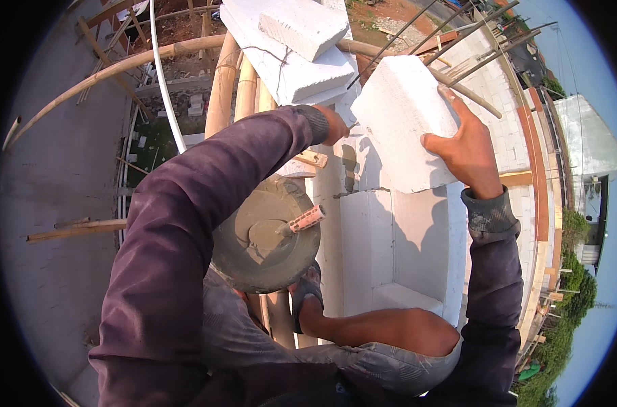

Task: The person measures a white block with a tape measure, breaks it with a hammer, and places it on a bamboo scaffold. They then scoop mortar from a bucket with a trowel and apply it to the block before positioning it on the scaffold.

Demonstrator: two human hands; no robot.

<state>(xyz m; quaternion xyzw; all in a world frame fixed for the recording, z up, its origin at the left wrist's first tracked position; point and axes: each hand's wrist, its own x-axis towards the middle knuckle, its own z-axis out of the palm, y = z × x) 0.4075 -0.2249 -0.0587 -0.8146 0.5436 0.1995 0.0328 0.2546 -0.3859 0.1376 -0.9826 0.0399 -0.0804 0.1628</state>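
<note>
My right hand [468,139] grips the right side of a white lightweight concrete block [403,115], thumb on its near face and fingers over its edge. The block is tilted above the top of a white block wall [366,230]. Left of the block, my left hand [332,126] is closed; a thin dark tip shows by its fingers, but what it holds is mostly hidden. A round tub [230,261] of wet grey mortar stands below my left forearm. In it lies a trowel with an orange patterned handle [307,218], its blade coated in mortar.
More white blocks [305,30] are stacked at the far side. Bamboo poles [223,85] form scaffolding on the left, above a deep drop to the ground. Steel bars [481,27] jut out beyond the held block. My sandalled foot [307,292] is beside the tub.
</note>
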